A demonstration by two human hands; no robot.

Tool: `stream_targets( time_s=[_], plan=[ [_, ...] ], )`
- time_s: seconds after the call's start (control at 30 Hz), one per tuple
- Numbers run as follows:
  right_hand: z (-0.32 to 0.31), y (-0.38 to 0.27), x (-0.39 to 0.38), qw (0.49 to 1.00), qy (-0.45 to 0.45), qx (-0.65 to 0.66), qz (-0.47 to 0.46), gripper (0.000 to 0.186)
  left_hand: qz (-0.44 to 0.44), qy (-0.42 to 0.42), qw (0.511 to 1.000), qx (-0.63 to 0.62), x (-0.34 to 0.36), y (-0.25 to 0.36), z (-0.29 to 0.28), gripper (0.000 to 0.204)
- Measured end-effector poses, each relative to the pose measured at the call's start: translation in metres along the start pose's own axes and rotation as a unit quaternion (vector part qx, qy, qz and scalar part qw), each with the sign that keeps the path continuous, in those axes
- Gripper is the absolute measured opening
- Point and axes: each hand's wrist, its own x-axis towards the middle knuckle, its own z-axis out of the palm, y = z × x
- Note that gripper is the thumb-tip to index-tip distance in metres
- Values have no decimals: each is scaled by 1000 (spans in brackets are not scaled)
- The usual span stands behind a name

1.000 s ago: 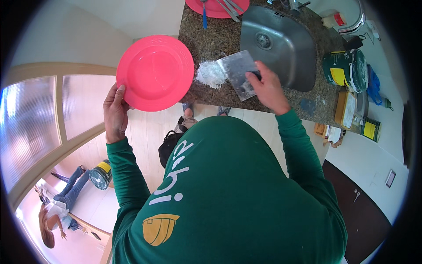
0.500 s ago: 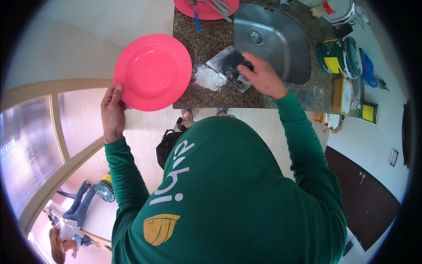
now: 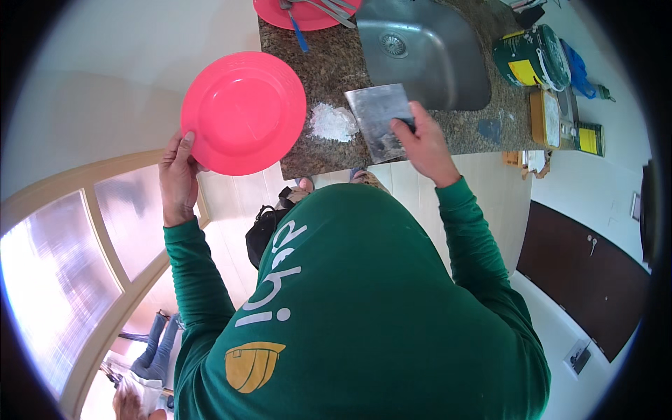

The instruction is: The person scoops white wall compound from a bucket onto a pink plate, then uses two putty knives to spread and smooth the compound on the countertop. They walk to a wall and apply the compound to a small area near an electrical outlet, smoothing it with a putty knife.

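Note:
My left hand [image 3: 180, 178] grips the rim of a pink plate [image 3: 243, 112], thumb on top, and holds it up to the left of the counter's end. The plate's face is bare. In my right hand [image 3: 430, 147] is a flat, rectangular grey scraper [image 3: 378, 115], smeared with white dust, its upper edge near the sink. My thumb lies across its face; the other fingers are partly hidden behind it. A small heap of white powder [image 3: 333, 122] lies on the speckled brown countertop [image 3: 315, 77], between the plate and the scraper.
A steel sink [image 3: 441, 59] is set into the counter. Another pink plate [image 3: 273, 10] with several pieces of cutlery lies at the far left. To the right stand a dark green bucket [image 3: 528, 59] and a yellowish tub [image 3: 544, 119]. A person [image 3: 150, 357] is at lower left.
My right hand has drawn the scraper slightly back from the sink and turned it more upright, apart from the powder. The plate stays in my left hand; the view has shifted over the counter.

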Motion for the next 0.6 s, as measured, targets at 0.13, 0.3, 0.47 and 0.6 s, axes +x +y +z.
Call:
stream_targets(
  time_s=[0.13, 0.3, 0.47, 0.6],
  plan=[
    [-17, -7, -14, 988, -7, 18, 153, 24, -5, -13, 1000, 12, 8, 6, -6, 28],
    [31, -16, -14, 992, 10, 30, 121, 26, -9, -19, 999, 24, 12, 9, -8, 29],
    [41, -29, -14, 998, 36, -27, 40, 32, 0, -5, 999, 33, 9, 10, -12, 32],
    [23, -27, -27, 981, 30, 70, 178, 32, -3, 1, 1000, 27, 4, 7, -21, 30]
  ],
)
